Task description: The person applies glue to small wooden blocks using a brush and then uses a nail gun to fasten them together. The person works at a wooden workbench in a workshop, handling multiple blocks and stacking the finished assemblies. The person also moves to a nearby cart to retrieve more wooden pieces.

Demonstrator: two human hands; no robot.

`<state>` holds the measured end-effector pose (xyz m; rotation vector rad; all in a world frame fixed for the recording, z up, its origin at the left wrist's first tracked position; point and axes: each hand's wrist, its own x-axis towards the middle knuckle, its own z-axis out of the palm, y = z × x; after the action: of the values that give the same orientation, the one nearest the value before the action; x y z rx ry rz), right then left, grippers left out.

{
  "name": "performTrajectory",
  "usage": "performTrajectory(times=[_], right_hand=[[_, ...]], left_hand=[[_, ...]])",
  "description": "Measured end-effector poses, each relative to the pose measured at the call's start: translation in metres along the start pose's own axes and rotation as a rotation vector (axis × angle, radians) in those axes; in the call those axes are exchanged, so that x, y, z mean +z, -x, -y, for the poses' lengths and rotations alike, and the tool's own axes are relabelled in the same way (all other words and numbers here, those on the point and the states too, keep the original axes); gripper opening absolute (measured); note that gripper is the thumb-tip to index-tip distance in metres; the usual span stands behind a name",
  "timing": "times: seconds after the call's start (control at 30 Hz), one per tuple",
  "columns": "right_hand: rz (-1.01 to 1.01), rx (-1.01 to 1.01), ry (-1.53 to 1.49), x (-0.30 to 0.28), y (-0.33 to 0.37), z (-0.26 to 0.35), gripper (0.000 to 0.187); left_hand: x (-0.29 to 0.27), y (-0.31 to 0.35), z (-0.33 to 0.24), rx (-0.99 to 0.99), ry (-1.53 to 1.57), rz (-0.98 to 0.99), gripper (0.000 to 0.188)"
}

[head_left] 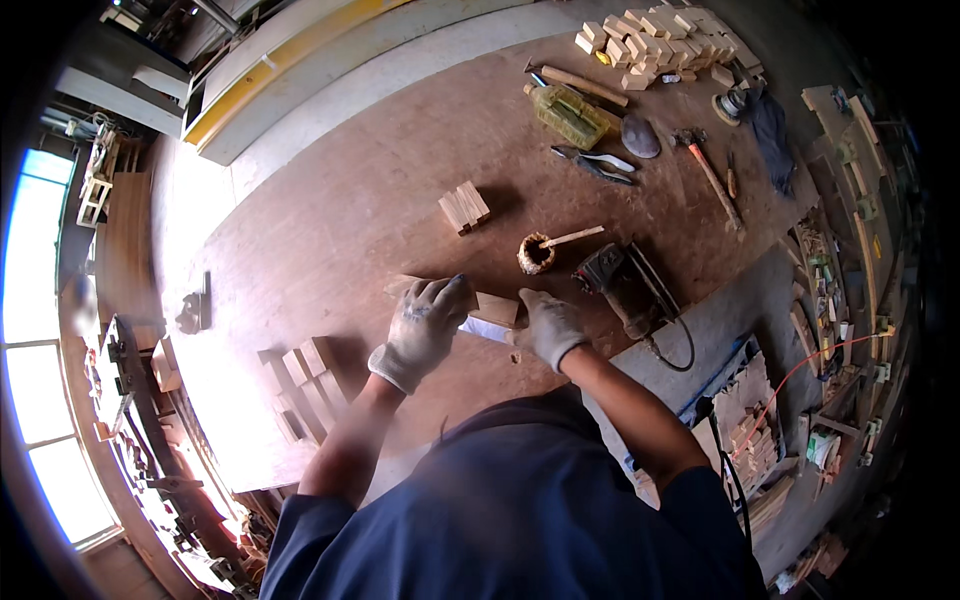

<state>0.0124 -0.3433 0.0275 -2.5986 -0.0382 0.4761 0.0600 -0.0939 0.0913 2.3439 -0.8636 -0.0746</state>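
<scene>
Both my hands wear pale work gloves and meet over the table close to my body. My left hand [425,328] is closed over a piece of wood, its fingers wrapped across the top. A pale wood end sticks out on its left; whether that is the same piece is hidden. My right hand [552,325] grips the right end of the wooden block [497,309], with thumb and fingers around it. Under the block shows a white strip [485,328], perhaps paper. Just beyond lie some small joined wood blocks [465,207] and a crusted pot [537,262] with a stick.
A corded power tool [625,290] rests right of my hands. Several wood blocks [318,370] stand at the left. Farther off are pliers [595,164], a yellowish bottle [570,116], a hammer [712,180] and a block pile [655,42]. The brown table [330,230] carries them.
</scene>
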Motion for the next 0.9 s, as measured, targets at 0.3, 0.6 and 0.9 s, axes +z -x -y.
performTrajectory(times=[0.3,0.6,0.9], right_hand=[[-0.141,-0.117,0.024,0.019,-0.013,0.001,0.045],[-0.115,-0.082,0.193,0.049,0.042,-0.073,0.065],[-0.176,-0.128,0.14,0.048,0.067,-0.077,0.07]], left_hand=[[0.019,-0.007,-0.003,-0.003,-0.087,0.119,0.059],[0.058,-0.017,0.002,0.143,-0.115,0.178,0.057],[0.066,-0.031,-0.001,0.113,-0.115,0.266,0.062]])
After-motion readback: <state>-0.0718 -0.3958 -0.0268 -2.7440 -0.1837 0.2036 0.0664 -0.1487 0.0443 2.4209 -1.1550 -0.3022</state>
